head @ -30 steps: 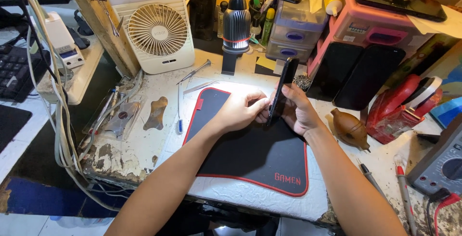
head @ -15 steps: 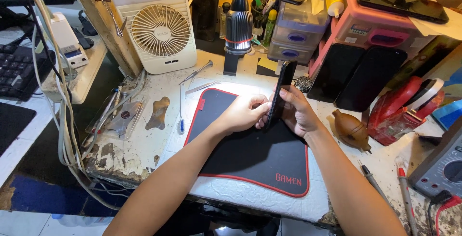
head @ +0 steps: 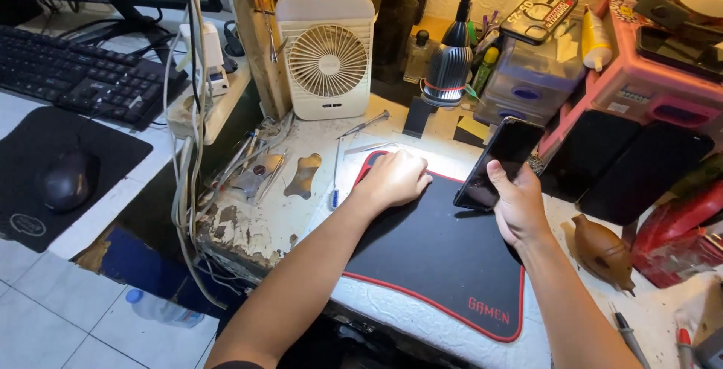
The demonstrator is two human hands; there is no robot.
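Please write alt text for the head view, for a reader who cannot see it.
The right hand holds a black slab-shaped smartphone tilted above a black red-edged desk mat, where the left hand rests closed under a lit gooseneck lamp. A white desk fan stands behind.

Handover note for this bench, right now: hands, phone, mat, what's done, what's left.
Right hand: grips the black phone by its lower end, tilted up above the mat, dark face toward the camera.
Left hand: loosely closed, resting on the upper left corner of the black red-edged mat, holding nothing visible.
Screwdriver and tweezers lie untouched beside the fan.
Done: phone picked up.
Left: phone shows no sign of opening; tools not picked up.
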